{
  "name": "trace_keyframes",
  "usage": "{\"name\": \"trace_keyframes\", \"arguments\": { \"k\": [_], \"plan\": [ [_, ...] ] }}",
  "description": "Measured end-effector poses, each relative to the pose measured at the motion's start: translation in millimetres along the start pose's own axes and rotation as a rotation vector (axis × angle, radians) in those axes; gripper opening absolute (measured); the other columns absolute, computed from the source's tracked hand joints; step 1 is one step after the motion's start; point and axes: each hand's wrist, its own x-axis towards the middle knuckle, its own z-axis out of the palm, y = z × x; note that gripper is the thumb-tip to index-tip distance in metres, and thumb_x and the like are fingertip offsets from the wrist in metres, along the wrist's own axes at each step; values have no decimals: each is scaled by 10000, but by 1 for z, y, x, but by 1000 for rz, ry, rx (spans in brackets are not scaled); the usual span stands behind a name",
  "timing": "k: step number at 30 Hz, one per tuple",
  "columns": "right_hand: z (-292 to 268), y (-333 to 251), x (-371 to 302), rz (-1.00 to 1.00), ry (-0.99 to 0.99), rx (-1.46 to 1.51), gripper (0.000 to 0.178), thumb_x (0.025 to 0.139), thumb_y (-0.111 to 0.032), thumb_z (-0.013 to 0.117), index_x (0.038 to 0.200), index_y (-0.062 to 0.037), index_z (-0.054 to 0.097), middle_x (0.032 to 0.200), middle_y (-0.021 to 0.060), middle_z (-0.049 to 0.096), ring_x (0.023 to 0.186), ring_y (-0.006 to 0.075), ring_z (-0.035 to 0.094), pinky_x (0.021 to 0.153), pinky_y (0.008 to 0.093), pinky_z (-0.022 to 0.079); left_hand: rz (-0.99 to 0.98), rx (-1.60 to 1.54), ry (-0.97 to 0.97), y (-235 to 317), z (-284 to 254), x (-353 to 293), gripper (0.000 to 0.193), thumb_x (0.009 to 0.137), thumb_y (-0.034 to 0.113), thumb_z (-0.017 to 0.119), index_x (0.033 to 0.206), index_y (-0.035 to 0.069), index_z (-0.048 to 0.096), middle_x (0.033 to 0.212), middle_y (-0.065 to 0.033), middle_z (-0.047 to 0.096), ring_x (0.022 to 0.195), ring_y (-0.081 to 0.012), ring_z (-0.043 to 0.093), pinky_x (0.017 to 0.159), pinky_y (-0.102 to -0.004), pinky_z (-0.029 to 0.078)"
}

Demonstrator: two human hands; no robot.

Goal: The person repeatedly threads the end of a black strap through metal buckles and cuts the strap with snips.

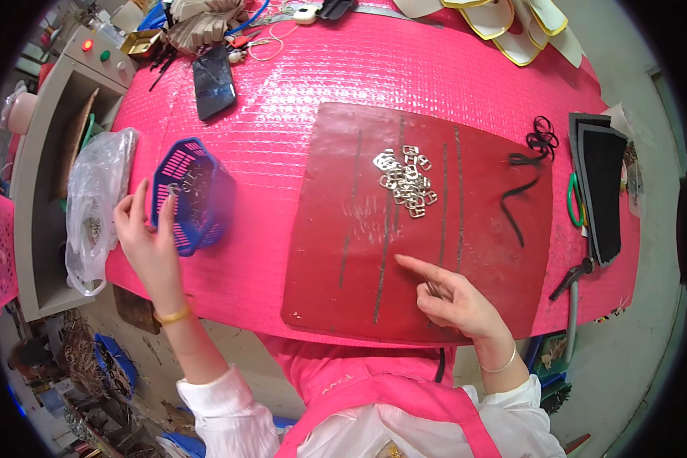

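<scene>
Silvery buckles (411, 175) heap on the red mat (504, 282) on my bench (263, 153). My left hand (149, 240), half open, is at the blue basket (221, 191); my right hand (462, 305) points, half-curled — any grip, I can't tell. Likely sorting — next pick needs a fine pinch.

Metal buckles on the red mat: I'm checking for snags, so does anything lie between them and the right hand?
Nothing visible does: only the red mat lies between the right hand and the metal buckles. The black cord lies off to the right.
</scene>
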Motion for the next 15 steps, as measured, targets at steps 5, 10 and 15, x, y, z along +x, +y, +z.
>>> {"name": "trace_keyframes", "arguments": {
  "k": [5,10,15],
  "plan": [
    [6,0,-1,26,58,-199,364,838,-104,557,1189,-26,494,639,-77,364,568,5,309,497,171,252,-701,-1308,-779,94,-9,-67,139,849,164,544,781,49,581,660,9,502,558,-65,466,491,-168,349],
    [14,-3,-5,-65,96,-190,333,829,-72,563,1157,-28,516,642,-77,372,583,2,318,512,173,265,-931,-1975,-1135,114,9,-114,275,896,232,463,709,30,463,585,-36,415,480,-104,361,443,-217,295],
    [38,3,-1,-308,176,89,357,792,-55,605,1136,-35,511,711,-57,398,563,-6,327,507,147,275,-965,-2025,-1165,120,7,-126,242,904,223,462,757,32,483,618,-14,438,525,-70,387,437,-178,273]
  ]
}}
